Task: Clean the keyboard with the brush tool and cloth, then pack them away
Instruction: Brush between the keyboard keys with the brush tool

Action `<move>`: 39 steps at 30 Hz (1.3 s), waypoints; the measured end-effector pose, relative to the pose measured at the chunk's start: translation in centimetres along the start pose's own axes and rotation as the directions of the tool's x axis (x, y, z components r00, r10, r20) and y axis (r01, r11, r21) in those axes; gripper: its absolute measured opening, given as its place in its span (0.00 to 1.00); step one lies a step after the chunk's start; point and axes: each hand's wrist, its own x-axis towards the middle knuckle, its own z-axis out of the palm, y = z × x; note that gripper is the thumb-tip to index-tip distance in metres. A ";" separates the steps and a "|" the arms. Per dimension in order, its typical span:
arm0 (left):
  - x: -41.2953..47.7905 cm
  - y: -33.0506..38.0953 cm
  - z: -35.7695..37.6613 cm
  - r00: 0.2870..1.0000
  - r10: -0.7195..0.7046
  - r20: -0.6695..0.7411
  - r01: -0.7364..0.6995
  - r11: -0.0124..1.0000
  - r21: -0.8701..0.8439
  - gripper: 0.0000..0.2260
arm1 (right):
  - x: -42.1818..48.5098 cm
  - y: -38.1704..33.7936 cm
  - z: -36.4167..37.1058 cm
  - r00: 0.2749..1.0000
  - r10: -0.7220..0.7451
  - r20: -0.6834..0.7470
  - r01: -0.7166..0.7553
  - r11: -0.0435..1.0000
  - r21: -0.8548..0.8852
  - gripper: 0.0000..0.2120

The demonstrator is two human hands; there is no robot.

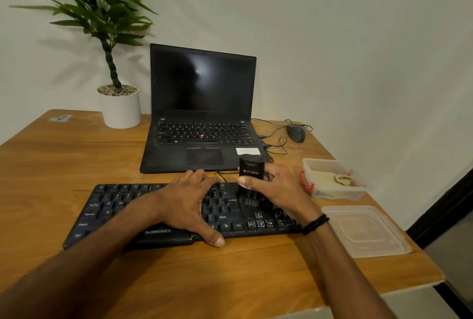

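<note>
I am gripping the brush tool [251, 172] upright in my right hand [279, 188], thumb on its near face and fingers curled behind, with the bristles pointing down onto keys right of the middle of the keyboard [102, 211]. The keyboard is lying lengthwise, left to right, so I am judging that the sweep follows that line. My left hand [189, 203] is pressing flat on the keys with fingers spread. The brush is black and blocky, with a pale logo.
</note>
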 end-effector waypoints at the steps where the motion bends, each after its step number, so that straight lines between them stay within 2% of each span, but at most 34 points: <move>1: 0.0 0.0 0.0 1.000 0.000 0.002 0.000 1.000 0.003 0.63 | 0.2 0.1 0.0 0.997 -0.026 -0.071 0.023 0.999 -0.041 0.14; 2: 0.0 0.0 -0.1 1.000 -0.001 0.001 0.001 1.000 0.004 0.63 | 0.4 0.1 0.0 0.990 -0.050 -0.130 0.037 0.995 -0.097 0.15; 3: 0.0 0.0 -0.2 1.000 -0.004 -0.002 0.004 1.000 0.003 0.63 | 0.6 0.0 -0.1 0.990 -0.053 -0.131 0.038 0.992 -0.116 0.16; 7: 0.0 0.0 -0.1 1.000 -0.007 -0.004 0.008 1.000 0.001 0.63 | -0.1 0.0 -0.2 0.991 0.018 0.133 -0.019 1.000 0.007 0.15; 8: 0.0 0.1 0.0 1.000 -0.005 -0.002 0.005 1.000 0.000 0.63 | -0.3 -0.1 0.0 0.992 0.007 0.127 -0.007 1.000 -0.002 0.15; 11: 0.0 0.0 -0.1 1.000 -0.013 -0.004 0.013 1.000 0.001 0.63 | 0.2 -0.2 0.6 0.996 -0.042 -0.075 0.031 0.989 -0.143 0.17; 12: 0.0 0.0 -0.1 1.000 -0.015 -0.011 0.015 1.000 0.002 0.63 | 0.3 -0.2 0.6 0.997 -0.041 -0.066 0.031 0.988 -0.149 0.17; 15: 0.0 0.1 -0.1 1.000 -0.011 -0.009 0.011 1.000 -0.003 0.63 | 0.0 -0.1 0.8 0.996 -0.012 0.088 0.020 0.995 -0.094 0.12; 16: 0.0 0.2 -0.1 1.000 -0.008 -0.009 0.008 1.000 -0.005 0.63 | -0.1 -0.1 0.9 0.998 -0.024 0.061 0.031 0.993 -0.117 0.12; 19: -0.1 0.2 -0.2 1.000 -0.009 -0.014 0.009 1.000 -0.004 0.62 | 0.3 0.0 0.7 0.983 -0.084 -0.162 0.049 0.977 -0.207 0.17; 20: -0.1 0.2 -0.2 1.000 -0.010 -0.016 0.010 1.000 -0.005 0.62 | 0.4 0.1 0.5 0.984 -0.085 -0.159 0.055 0.981 -0.184 0.17; 23: 0.0 0.4 -0.2 1.000 -0.011 -0.008 0.011 1.000 -0.018 0.62 | 0.2 0.3 0.2 1.000 -0.004 0.005 0.005 0.998 -0.062 0.17; 24: 0.0 0.4 -0.2 1.000 -0.011 -0.005 0.011 1.000 -0.017 0.62 | 0.2 0.3 0.3 1.000 -0.011 -0.020 0.010 0.996 -0.085 0.16; 27: -0.1 0.4 -0.2 1.000 -0.016 -0.002 0.016 1.000 -0.001 0.62 | 0.3 0.1 0.2 0.970 -0.069 -0.232 0.024 0.981 -0.190 0.13; 30: -0.1 0.2 -0.2 1.000 -0.025 0.014 0.025 1.000 -0.007 0.63 | 0.0 0.0 -0.6 0.931 -0.060 -0.360 0.016 0.992 -0.124 0.14; 35: -0.5 0.5 -0.2 1.000 -0.016 0.025 0.017 0.999 -0.029 0.65 | -2.6 0.0 -0.3 0.918 -0.002 -0.397 -0.002 1.000 -0.008 0.09; 39: -0.4 0.5 -0.1 1.000 -0.018 0.001 0.018 0.999 -0.027 0.62 | -4.3 -0.5 1.6 0.873 -0.094 -0.479 -0.023 0.972 -0.232 0.13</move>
